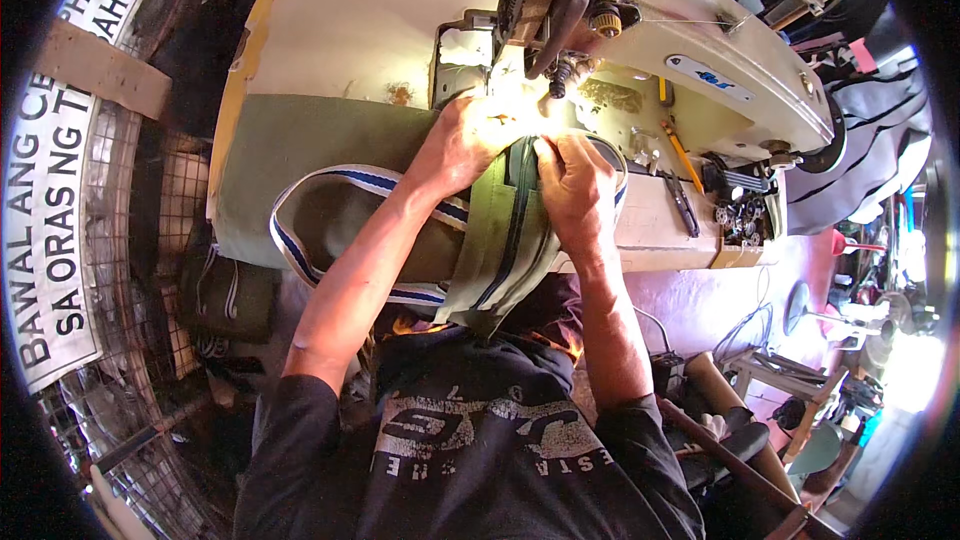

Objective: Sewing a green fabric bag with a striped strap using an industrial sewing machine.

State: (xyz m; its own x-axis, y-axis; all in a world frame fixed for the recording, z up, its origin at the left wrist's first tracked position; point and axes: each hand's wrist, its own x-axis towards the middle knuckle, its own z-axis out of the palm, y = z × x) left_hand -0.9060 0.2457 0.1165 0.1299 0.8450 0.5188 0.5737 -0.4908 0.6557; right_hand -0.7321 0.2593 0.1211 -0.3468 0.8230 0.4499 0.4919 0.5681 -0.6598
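An olive-green fabric bag piece (472, 240) with a dark zipper (517, 202) runs from the sewing machine's needle area down to my lap. My left hand (467, 145) is closed on its upper end beside the needle, with the fingertips partly washed out by the lamp glare. On the other side of the zipper, my right hand (578, 180) pinches the fabric, thumb and fingers together. A white webbing strap (290, 202) with a blue stripe loops out to the left under my left forearm. The sewing machine (690, 50) stands over the work; its needle is lost in bright light.
More olive fabric (300, 140) covers the table's left part. Right of my right hand lie an orange-handled tool (683, 155) and dark snips (680, 205), near a bobbin winder (740, 210). A wire-mesh wall (120, 200) with signs stands at left.
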